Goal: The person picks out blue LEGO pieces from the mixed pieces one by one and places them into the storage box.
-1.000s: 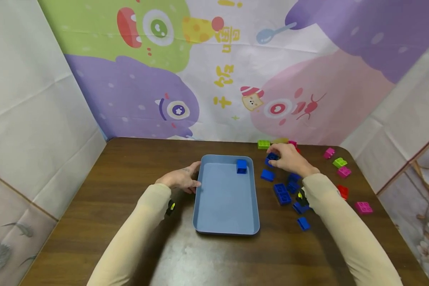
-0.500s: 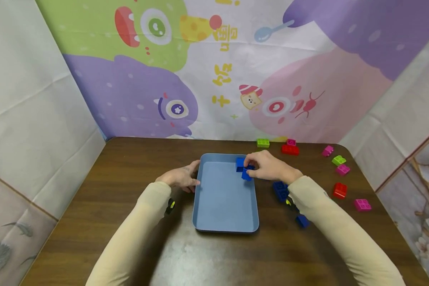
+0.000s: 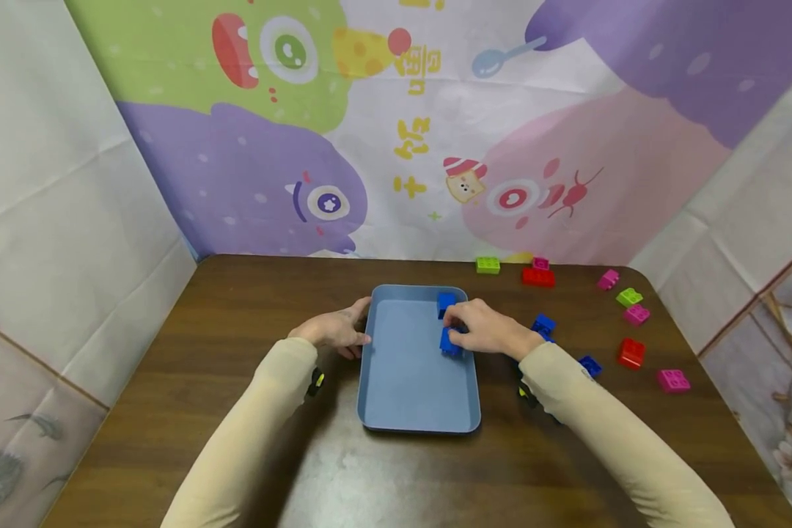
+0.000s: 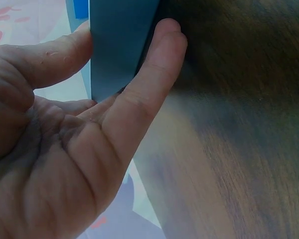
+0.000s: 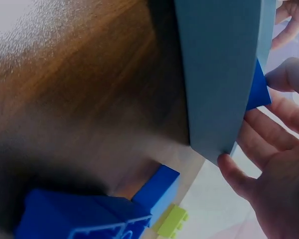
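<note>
In the head view a blue-grey tray (image 3: 412, 374) lies on the table. My left hand (image 3: 333, 328) rests against its left side; in the left wrist view the thumb touches the rim and straight fingers (image 4: 149, 84) lie along the outer wall. Inside the tray's right edge, my right hand (image 3: 488, 328) pinches a blue toy brick (image 3: 449, 342) between thumb and fingers. The right wrist view shows that held brick (image 5: 259, 89) at the rim, partly hidden by the tray wall (image 5: 217, 64). Another blue brick (image 3: 446, 303) sits in the tray's far right corner.
Blue bricks (image 3: 543, 324) lie right of the tray, some hidden under the right forearm. Farther right are red bricks (image 3: 631, 353), pink bricks (image 3: 673, 380) and a green brick (image 3: 630, 297). Another green brick (image 3: 488, 265) and a long red one (image 3: 538, 277) lie by the back wall.
My right hand took blue brickwork from right of the tray and brought it left over the tray, then slightly nearer along the right wall. The left hand stays at the tray's left side.
</note>
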The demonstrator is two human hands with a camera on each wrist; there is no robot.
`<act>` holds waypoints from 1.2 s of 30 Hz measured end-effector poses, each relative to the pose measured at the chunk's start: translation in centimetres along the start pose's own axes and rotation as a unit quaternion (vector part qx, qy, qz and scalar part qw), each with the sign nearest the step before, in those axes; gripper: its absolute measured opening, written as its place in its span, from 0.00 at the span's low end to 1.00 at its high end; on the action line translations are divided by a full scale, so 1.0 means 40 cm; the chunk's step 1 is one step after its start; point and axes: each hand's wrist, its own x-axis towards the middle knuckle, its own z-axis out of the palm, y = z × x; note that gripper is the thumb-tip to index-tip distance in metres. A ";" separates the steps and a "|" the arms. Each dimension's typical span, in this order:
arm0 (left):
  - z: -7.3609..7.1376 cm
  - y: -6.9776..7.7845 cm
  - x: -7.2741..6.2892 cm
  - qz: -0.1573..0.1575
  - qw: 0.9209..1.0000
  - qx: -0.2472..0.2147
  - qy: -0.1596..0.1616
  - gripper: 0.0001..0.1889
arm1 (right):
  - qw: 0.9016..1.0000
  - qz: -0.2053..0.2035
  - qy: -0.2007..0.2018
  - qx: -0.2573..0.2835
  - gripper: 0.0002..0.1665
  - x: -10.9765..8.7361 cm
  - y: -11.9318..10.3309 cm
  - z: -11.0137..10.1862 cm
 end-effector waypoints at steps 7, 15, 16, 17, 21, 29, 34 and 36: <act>0.002 0.006 -0.002 0.003 1.000 0.005 0.006 0.45 | 0.999 0.015 0.035 0.002 0.12 -0.005 0.009 0.011; 0.003 0.006 -0.004 0.000 1.000 0.010 0.005 0.45 | 0.998 0.015 0.056 -0.028 0.13 -0.008 0.009 0.020; 0.003 0.006 -0.004 -0.001 1.000 0.010 0.006 0.45 | 0.998 0.014 0.055 -0.028 0.13 -0.008 0.008 0.020; 0.002 0.005 -0.005 0.001 1.000 0.010 0.006 0.45 | 0.998 0.013 0.053 -0.025 0.15 -0.008 0.007 0.019; -0.001 0.003 -0.009 0.000 1.000 -0.002 0.010 0.45 | 0.999 0.018 0.032 -0.012 0.21 -0.006 0.005 0.016; -0.001 0.006 -0.008 -0.001 1.000 0.006 0.009 0.45 | 0.998 0.038 0.050 -0.009 0.17 0.004 0.011 0.035; 0.005 0.004 -0.007 -0.004 1.000 0.008 0.010 0.45 | 0.996 0.046 0.073 -0.002 0.15 0.010 0.007 0.049; 0.006 0.003 -0.008 -0.005 1.000 0.010 0.011 0.45 | 0.995 0.055 0.080 -0.004 0.15 0.011 0.005 0.052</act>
